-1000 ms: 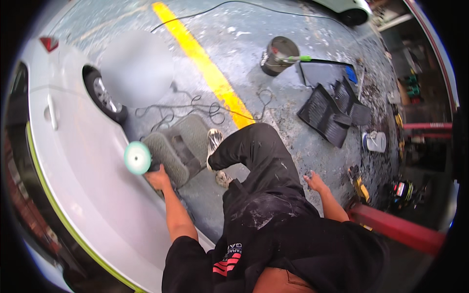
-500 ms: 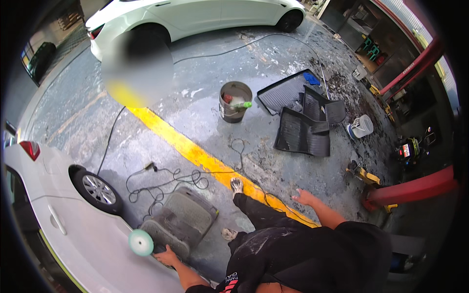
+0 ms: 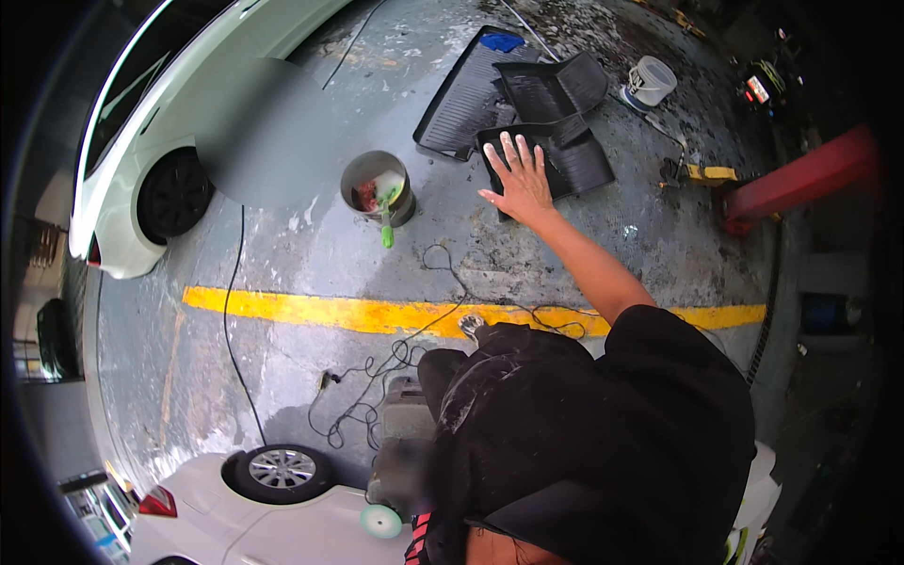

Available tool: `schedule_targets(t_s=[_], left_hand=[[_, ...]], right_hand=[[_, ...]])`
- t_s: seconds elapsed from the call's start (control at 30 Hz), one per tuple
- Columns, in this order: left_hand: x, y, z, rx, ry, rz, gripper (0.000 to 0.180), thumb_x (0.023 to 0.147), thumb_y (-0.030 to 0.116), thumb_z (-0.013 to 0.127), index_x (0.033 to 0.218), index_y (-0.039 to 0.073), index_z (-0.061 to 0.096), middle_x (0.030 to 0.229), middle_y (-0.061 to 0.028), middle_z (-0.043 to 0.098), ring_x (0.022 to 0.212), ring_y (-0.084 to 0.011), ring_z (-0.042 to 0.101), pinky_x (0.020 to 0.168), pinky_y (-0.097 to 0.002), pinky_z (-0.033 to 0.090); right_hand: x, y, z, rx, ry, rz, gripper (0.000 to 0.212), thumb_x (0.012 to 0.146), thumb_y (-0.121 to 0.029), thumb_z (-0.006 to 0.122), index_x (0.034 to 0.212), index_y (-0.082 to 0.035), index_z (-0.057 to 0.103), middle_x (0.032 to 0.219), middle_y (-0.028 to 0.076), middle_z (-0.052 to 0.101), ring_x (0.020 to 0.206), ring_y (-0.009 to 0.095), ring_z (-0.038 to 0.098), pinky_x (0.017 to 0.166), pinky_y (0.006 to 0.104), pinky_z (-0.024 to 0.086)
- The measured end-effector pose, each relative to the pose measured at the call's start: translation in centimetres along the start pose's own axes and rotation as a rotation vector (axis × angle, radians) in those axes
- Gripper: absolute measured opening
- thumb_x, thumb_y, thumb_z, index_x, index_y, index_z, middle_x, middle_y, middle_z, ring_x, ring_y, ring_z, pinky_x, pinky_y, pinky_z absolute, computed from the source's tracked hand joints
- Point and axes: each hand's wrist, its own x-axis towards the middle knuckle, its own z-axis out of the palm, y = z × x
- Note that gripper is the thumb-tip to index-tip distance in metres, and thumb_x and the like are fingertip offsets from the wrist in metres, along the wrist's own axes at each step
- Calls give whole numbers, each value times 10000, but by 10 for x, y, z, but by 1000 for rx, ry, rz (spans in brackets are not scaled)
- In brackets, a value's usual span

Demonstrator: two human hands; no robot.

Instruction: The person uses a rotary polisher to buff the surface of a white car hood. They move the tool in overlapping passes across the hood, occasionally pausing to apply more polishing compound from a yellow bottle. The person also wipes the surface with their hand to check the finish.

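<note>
My right hand (image 3: 521, 181) is stretched out, palm down and fingers spread, and holds nothing. It appears in front of the black ribbed floor mats (image 3: 589, 155); whether it touches them I cannot tell. My left hand is hidden, and my black shirt (image 3: 603, 424) covers much of that side. Low in the view, beside the white car (image 3: 282, 527), is a round pale green pad (image 3: 380, 521) with a white centre. Just beyond it stands a grey seat-like piece (image 3: 407, 414), partly covered by my body.
A dark bucket (image 3: 403, 202) holds a green-handled brush (image 3: 386, 221) and something red. Black cord (image 3: 363, 410) lies looped near a yellow floor stripe (image 3: 377, 314). Another white car (image 3: 118, 226) stands far left. A white bucket (image 3: 650, 80) and red post (image 3: 800, 179) are at right.
My view has turned and my body leans toward the mats. My right hand has reached forward with spread fingers. My left hand, earlier at the green pad, has gone out of sight.
</note>
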Motion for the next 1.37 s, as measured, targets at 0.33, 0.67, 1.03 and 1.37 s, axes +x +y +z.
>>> schedule_targets(t_s=[0.33, 0.67, 1.03, 1.37], left_hand=[[86, 334, -40, 141, -444, 949, 894, 858, 572, 824, 1490, 49, 468, 1104, -159, 691, 952, -362, 678, 797, -501, 549], [-79, 675, 1, 825, -626, 1660, 774, 861, 533, 840, 1408, 53, 574, 990, -141, 727, 813, -313, 692, 706, -459, 555], [-344, 649, 172, 1148, -881, 1929, 646, 866, 490, 858, 1317, 59, 692, 866, -121, 767, 661, -258, 706, 607, -413, 562], [-654, 583, 322, 1397, -660, 2147, 595, 861, 460, 828, 1160, -45, 730, 882, -169, 768, 773, -249, 728, 727, -410, 570]], right_hand=[[-112, 68, 147, 503, -879, 491, 785, 1012, -647, 541, 1369, 43, 653, 1391, 288, 651, 1284, 450, 623, 1050, 536, 505], [-530, -64, 66, 448, -618, 1866, 700, 879, -579, 700, 1202, 41, 748, 1237, 297, 721, 1187, 453, 678, 1005, 518, 547], [-708, -184, 89, 660, -358, 2559, 641, 914, -541, 750, 1201, 31, 746, 1225, 252, 741, 1087, 409, 730, 974, 496, 562], [-595, 173, -474, -156, 1594, 1225, 598, 1034, -278, 696, 1509, -9, 452, 1357, 194, 655, 1189, 287, 690, 1040, 431, 547]])
